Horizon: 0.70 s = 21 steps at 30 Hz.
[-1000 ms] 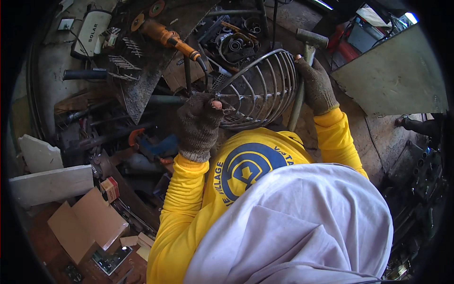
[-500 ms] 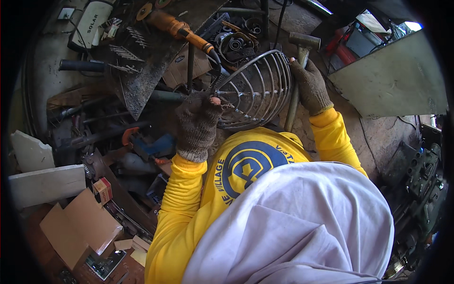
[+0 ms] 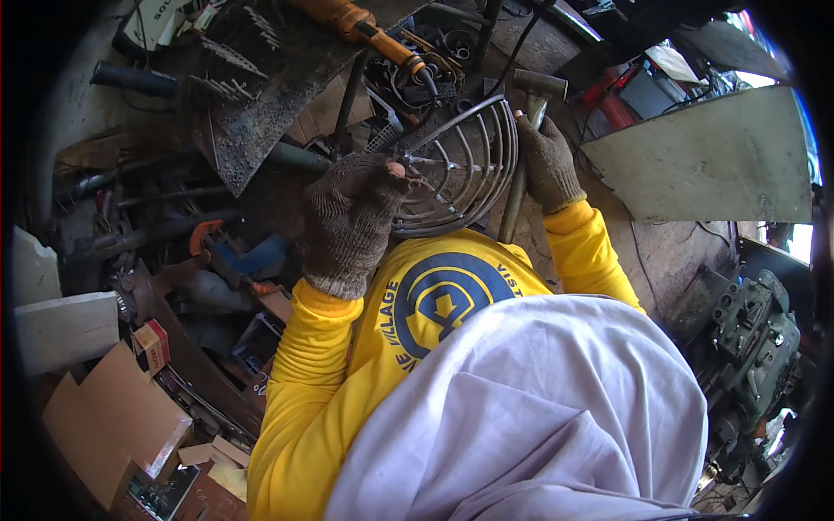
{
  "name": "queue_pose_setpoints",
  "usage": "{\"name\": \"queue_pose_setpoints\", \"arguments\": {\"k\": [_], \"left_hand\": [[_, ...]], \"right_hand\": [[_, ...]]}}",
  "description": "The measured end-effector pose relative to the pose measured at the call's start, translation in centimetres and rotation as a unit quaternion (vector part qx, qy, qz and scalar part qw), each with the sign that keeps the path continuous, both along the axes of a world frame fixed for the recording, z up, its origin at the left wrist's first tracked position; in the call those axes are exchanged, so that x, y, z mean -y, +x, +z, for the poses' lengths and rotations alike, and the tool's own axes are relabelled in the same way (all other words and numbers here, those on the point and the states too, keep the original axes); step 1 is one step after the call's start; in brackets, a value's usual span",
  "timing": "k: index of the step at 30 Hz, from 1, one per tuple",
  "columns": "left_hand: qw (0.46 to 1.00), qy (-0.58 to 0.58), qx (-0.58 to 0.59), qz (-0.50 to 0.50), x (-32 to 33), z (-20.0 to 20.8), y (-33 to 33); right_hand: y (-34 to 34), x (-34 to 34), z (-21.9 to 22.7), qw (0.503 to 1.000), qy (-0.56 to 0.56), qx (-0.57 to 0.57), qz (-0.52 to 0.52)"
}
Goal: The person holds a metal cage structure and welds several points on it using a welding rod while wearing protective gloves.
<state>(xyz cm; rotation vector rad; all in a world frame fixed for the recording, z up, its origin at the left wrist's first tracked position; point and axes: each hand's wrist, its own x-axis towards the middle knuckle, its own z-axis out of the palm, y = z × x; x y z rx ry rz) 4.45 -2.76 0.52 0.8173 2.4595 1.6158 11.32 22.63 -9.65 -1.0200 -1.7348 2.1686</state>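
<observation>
A ribbed metal cage (image 3: pixel 473 168) sits before the yellow shirt (image 3: pixel 439 300). At the cage's left end, the gloved left hand (image 3: pixel 352 221) grips it. Beside its right edge, the right hand (image 3: pixel 549 169) meets a hammer (image 3: pixel 540 84); I cannot tell what it grasps. Beyond the cage lies an orange power tool (image 3: pixel 375 37).

"What sort of place was that?"

"A metalworking workshop, by the look of it. An orange angle grinder (image 3: pixel 360 24) lay on a grimy metal table (image 3: pixel 248 130)."

"Only the grinder told you?"

"No. A hammer (image 3: pixel 540 84) stood out beside a basket-like frame of curved metal bars (image 3: pixel 473 168), and a heavy green machine (image 3: pixel 756 347) sat off to the right."

"And the left side?"

"Dark clutter: a long metal bar (image 3: pixel 152 236) above an open cardboard box (image 3: pixel 122 408)."
</observation>
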Motion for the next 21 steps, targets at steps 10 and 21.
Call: {"name": "queue_pose_setpoints", "arguments": {"k": [10,21], "left_hand": [[0.922,-0.137,-0.362,0.024,4.9,-5.6,-0.7],[0.980,0.128,0.137,0.062,3.0,-2.3,-0.3]], "right_hand": [[-1.0,1.9,-0.2,1.000,0.008,0.010,0.014],[-1.0,1.9,0.5,0.999,0.038,0.012,0.028]]}}
